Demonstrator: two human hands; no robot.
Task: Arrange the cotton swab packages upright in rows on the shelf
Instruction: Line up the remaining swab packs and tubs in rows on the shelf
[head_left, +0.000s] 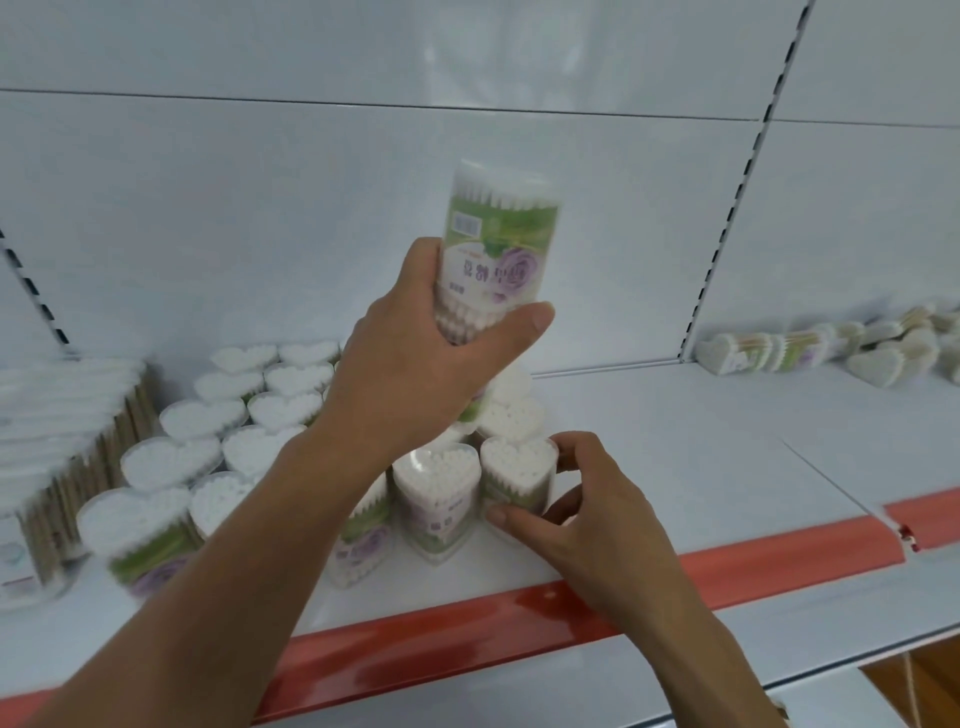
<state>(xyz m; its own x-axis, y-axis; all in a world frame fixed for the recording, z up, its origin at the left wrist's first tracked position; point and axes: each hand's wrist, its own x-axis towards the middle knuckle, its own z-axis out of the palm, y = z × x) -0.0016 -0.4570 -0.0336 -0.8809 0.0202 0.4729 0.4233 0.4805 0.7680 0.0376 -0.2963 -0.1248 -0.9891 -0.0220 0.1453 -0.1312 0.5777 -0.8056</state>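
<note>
My left hand (421, 358) grips the lower end of a clear cotton swab package (498, 234) with a green and purple rose label, held in the air above the shelf with its label upside down. My right hand (571, 514) pinches the front right package (519, 478) of the upright group, thumb on its near side and fingers behind it. Several heart-shaped packages (260, 415) stand upright in rows on the white shelf (675, 467), white swab tips facing up. My left forearm hides part of the rows.
Taller packs of wooden-stick swabs (57, 441) stand at the far left. Several packages lie on their sides in a loose pile (831, 348) on the neighbouring shelf section at right. A red price strip (467, 629) runs along the shelf's front edge.
</note>
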